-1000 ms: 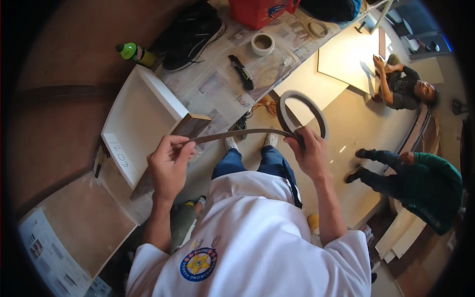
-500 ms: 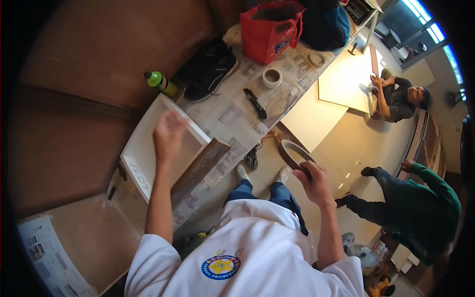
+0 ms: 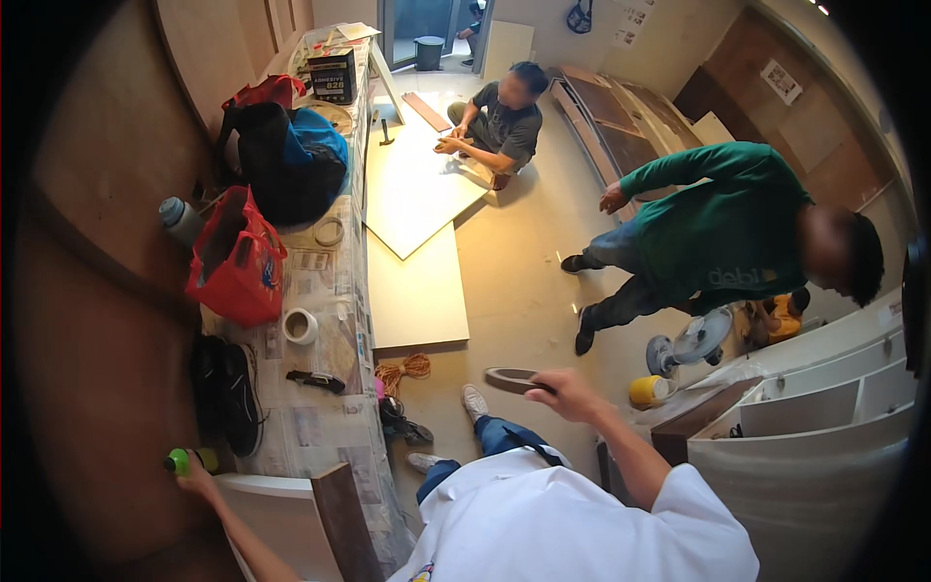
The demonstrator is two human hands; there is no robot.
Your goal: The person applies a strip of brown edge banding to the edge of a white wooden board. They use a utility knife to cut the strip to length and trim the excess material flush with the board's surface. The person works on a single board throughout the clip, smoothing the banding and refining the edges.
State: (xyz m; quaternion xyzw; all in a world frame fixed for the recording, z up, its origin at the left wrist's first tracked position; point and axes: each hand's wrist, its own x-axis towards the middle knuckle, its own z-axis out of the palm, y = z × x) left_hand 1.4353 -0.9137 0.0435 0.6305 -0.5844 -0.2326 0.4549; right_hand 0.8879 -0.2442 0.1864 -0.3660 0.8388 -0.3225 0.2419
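Note:
At the lower left, my left hand (image 3: 199, 480) is closed on a green bottle (image 3: 177, 461), above a white open box (image 3: 267, 509) with a dark brown board (image 3: 349, 519) at its side. Out over the floor, my right hand (image 3: 567, 396) grips a flat coil of dark edging strip (image 3: 495, 377). On the newspaper-covered bench (image 3: 335, 427) lie black shoes (image 3: 238, 398), a box cutter (image 3: 313, 382), a tape roll (image 3: 300, 326) and a red bag (image 3: 236, 265).
Pale panels (image 3: 417, 296) lie on the floor. A co-worker crouches beside them (image 3: 509, 131); another in green (image 3: 713, 218) stands at the right. Behind are a fan (image 3: 703, 339), a person in yellow (image 3: 781, 320) and stacked boards (image 3: 611, 107). White cabinet carcasses (image 3: 815, 417) fill the lower right.
My left hand has let go of the strip and moved left onto the bottle. My right hand still holds the coil. The view has swung round toward the room, and the green-clad person has shifted.

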